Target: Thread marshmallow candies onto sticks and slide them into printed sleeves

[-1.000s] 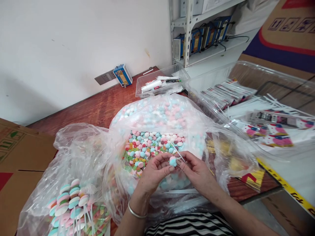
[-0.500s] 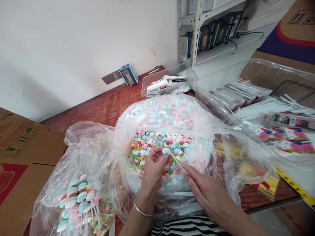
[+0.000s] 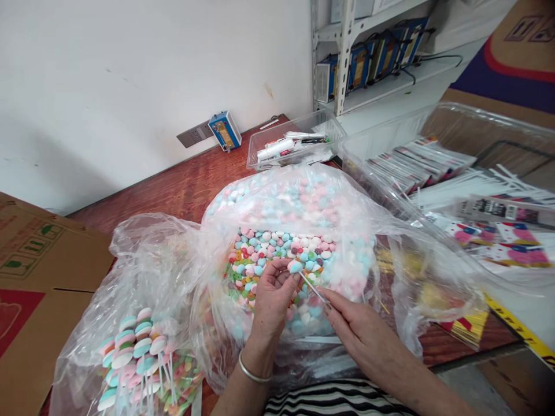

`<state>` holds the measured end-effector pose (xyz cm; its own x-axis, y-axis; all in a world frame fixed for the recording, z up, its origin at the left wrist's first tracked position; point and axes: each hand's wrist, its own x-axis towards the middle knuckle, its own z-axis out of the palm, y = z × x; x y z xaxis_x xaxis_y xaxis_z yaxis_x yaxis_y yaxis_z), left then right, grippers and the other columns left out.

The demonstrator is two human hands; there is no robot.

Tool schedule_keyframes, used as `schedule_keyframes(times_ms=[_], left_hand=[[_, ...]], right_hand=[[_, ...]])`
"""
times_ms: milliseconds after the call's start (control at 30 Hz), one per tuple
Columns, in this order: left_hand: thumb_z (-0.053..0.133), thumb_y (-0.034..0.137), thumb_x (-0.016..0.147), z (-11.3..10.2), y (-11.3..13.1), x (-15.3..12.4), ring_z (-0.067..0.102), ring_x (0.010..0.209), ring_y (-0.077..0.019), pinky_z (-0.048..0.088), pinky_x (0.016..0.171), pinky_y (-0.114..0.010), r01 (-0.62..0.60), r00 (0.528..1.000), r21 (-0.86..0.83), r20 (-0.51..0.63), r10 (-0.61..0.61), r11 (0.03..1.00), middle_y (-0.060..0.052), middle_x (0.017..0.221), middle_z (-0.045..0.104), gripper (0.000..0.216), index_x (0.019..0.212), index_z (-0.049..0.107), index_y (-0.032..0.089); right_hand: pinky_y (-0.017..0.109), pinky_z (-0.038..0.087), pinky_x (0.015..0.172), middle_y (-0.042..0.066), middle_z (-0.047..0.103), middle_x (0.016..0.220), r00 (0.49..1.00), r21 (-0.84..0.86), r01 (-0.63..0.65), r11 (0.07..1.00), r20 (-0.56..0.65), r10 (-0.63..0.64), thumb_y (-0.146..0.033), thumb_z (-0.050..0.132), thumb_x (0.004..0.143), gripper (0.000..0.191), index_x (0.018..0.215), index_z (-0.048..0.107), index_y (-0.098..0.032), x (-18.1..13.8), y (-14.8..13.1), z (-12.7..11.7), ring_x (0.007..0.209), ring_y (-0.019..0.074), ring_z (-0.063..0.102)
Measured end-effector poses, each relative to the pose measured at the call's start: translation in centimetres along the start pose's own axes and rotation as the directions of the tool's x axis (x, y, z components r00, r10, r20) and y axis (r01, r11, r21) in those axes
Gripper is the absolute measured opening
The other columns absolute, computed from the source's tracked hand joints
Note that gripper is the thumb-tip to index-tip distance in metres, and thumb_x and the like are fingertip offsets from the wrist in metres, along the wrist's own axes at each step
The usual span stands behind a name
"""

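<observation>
My left hand [image 3: 271,294] pinches a pale blue and pink round candy [image 3: 295,266] over an open clear plastic bag of loose candies [image 3: 277,254]. My right hand [image 3: 355,329] pinches a thin white stick [image 3: 311,287] whose far tip meets that candy. Both hands hover just above the heap of pink, blue and white pieces. Another clear bag [image 3: 139,352] at the lower left holds finished candy sticks, each with stacked discs.
A cardboard box [image 3: 39,277] lies at the left. Clear plastic bins at the right hold white sticks and printed wrappers [image 3: 477,202]; a smaller clear tray [image 3: 295,144] sits behind. A blue device [image 3: 224,131] leans on the wall, a metal shelf [image 3: 373,52] beyond.
The left hand lifted the candy away from the right hand and up over the heap; the stick now points at it from below. The view shifted slightly left.
</observation>
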<state>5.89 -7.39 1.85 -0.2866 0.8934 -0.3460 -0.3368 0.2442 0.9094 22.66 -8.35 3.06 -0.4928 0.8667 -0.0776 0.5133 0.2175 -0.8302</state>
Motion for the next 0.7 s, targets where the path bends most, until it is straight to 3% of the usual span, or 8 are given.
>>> schedule_keyframes(times_ms=[133,367,700], left_hand=[[0.082,0.031,0.067,-0.2,-0.5,0.2,0.066,0.074,-0.0124,0.052,0.068,-0.022,-0.056,0.998,0.037,0.038,0.054,0.998,-0.001,0.083,0.07,0.035,0.092,0.061,0.018],[0.073,0.025,0.078,-0.7,-1.6,0.6,0.065,0.083,-0.0133,0.051,0.075,-0.024,-0.206,0.969,0.124,0.165,0.185,0.971,-0.002,0.086,0.069,0.019,0.092,0.062,0.019],[0.071,0.021,0.08,-0.6,-1.3,0.6,0.063,0.077,-0.0116,0.05,0.073,-0.023,-0.255,0.951,0.124,0.214,0.225,0.959,-0.001,0.081,0.068,0.014,0.091,0.063,0.019]], right_hand=[[0.037,0.054,0.081,0.01,0.075,0.108,1.0,0.086,-0.005,0.996,-0.011,0.006,-0.025,0.033,0.093,0.045,0.126,0.063,-0.018,0.1,-0.1,0.0,0.094,0.0247,0.071],[0.032,0.051,0.078,0.008,0.074,0.098,0.998,0.181,-0.065,0.981,0.028,0.061,-0.023,0.035,0.093,0.042,0.122,0.065,-0.016,0.3,-0.6,-0.4,0.086,0.0215,0.067],[0.031,0.048,0.072,0.006,0.071,0.086,0.997,0.215,-0.073,0.974,0.023,0.069,-0.027,0.035,0.093,0.042,0.122,0.063,-0.015,0.5,-0.5,-0.1,0.076,0.0212,0.064]])
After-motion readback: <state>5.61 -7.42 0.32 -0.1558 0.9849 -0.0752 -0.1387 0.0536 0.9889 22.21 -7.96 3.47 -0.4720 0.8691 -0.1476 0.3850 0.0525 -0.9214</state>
